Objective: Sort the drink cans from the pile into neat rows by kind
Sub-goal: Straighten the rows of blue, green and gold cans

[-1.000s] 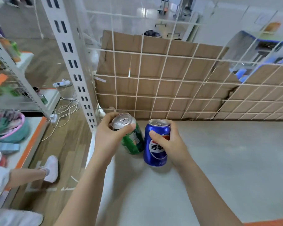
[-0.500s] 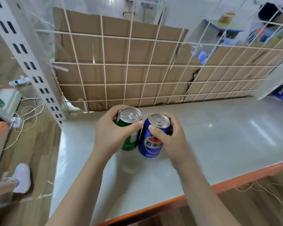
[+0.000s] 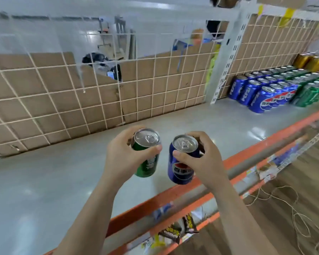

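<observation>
Left hand (image 3: 122, 159) grips green can (image 3: 146, 153), right hand (image 3: 201, 161) grips blue Pepsi can (image 3: 181, 162); both cans upright, side by side, above grey shelf (image 3: 63, 181). Sorted can rows (image 3: 276, 87) far right.

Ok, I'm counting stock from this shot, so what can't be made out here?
All in the head view:
sorted green cans: rows run off the right edge, no full count.
gold cans: far and blurred, brand unreadable.
held green can: label partly under the left hand.
held blue can: far side behind the right hand.
</observation>
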Motion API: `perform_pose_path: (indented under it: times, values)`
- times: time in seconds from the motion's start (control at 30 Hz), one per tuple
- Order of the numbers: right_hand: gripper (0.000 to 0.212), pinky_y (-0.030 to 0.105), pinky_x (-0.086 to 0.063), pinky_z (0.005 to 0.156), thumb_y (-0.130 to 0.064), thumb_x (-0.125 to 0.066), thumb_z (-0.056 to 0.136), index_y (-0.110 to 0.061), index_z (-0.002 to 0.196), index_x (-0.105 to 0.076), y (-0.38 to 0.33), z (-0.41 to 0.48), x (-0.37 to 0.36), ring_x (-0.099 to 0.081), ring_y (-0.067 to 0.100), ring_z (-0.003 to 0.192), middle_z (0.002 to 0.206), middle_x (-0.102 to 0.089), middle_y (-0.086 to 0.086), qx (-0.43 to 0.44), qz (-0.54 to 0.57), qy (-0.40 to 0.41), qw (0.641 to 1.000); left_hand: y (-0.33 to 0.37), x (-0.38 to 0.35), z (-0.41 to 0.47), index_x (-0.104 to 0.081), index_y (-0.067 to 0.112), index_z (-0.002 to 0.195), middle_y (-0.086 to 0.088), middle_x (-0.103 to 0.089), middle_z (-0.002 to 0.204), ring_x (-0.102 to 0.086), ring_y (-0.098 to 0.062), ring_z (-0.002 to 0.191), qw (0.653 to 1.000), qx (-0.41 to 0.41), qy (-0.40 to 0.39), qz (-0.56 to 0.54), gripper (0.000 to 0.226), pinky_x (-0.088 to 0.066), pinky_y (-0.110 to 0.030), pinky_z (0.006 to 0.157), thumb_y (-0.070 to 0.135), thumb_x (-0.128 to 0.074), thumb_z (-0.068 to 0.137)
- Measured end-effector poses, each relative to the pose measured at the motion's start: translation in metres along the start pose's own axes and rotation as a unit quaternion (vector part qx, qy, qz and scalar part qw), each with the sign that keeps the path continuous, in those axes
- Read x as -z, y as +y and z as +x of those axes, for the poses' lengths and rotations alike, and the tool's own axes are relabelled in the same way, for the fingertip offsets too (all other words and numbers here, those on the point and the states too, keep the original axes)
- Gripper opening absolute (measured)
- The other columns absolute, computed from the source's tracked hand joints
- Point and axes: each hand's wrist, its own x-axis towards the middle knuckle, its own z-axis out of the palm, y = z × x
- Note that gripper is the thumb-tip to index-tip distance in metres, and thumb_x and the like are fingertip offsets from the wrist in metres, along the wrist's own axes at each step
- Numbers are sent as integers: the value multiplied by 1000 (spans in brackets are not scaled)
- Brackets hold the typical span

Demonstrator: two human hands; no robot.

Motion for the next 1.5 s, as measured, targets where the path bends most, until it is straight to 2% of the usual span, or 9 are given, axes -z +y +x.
perform_pose_path:
  times: [0.23, 0.33, 0.47, 0.57, 0.8, 0.93, 1.07, 1.3, 1.5]
  values:
    - [49, 20, -46, 76, -34, -83, 60, -24, 100, -57, 34, 2, 130, -60, 5, 87, 93, -64, -12, -6, -18, 75, 997, 47, -129, 8, -67, 38, 89, 11, -62, 97, -61, -6, 90, 997, -54, -43, 18, 46, -47, -24, 75, 57, -74, 48]
    - [47, 21, -45, 76, -28, -84, 64, -23, 103, -57, 47, -2, 177, -59, 5, 91, 99, -63, -8, -24, -22, 107, 994, 67, -175, 12, -65, 38, 80, 11, -65, 89, -61, -1, 78, 995, -53, -83, 6, 31, -42, -15, 62, 40, -85, 56]
    - [42, 17, -45, 75, -24, -82, 68, -24, 103, -58, 63, -5, 227, -59, 1, 89, 98, -64, -10, -53, -24, 161, 985, 85, -233, 18, -67, 46, 73, 10, -69, 88, -64, -1, 78, 990, -60, -126, -5, 32, -46, -17, 65, 57, -74, 43]
    - [41, 27, -49, 79, -23, -83, 66, -28, 100, -60, 76, -2, 258, -61, 7, 90, 95, -66, -11, -67, -17, 202, 977, 99, -276, 22, -67, 41, 69, 13, -67, 81, -62, 6, 71, 984, -71, -164, -26, 24, -43, -7, 58, 41, -82, 49]
    - [37, 19, -48, 72, -19, -83, 66, -30, 92, -60, 111, 29, 339, -62, 1, 81, 86, -67, -15, -88, -34, 240, 966, 109, -394, 62, -70, 31, 86, 11, -67, 90, -63, 1, 78, 977, -76, -198, -27, 36, -45, -14, 68, 41, -85, 55]
    - [42, 31, -51, 78, -27, -82, 60, -26, 96, -61, 132, 68, 387, -64, 8, 86, 91, -68, -11, -87, -49, 267, 958, 118, -463, 99, -69, 32, 92, 11, -66, 94, -63, 1, 82, 972, -78, -220, -33, 43, -45, -15, 69, 50, -80, 54]
    - [38, 38, -52, 82, -29, -78, 56, -30, 90, -61, 149, 110, 433, -64, 13, 86, 90, -69, -10, -96, -59, 257, 960, 130, -516, 138, -68, 35, 96, 13, -64, 98, -60, 2, 86, 975, -89, -205, -12, 44, -42, -15, 70, 51, -81, 56]
    - [41, 26, -49, 75, -32, -79, 55, -29, 91, -59, 187, 166, 479, -64, 9, 83, 87, -67, -11, -115, -59, 245, 961, 129, -573, 185, -67, 38, 96, 13, -61, 100, -62, -6, 90, 976, -80, -200, -10, 53, -52, -35, 83, 64, -70, 50]
    - [41, 19, -46, 70, -20, -85, 64, -26, 94, -58, 218, 206, 503, -62, 5, 81, 86, -66, -11, -119, -57, 208, 969, 126, -587, 205, -60, 43, 92, 10, -60, 100, -59, -9, 94, 989, -52, -139, 16, 46, -48, -31, 85, 47, -84, 53]
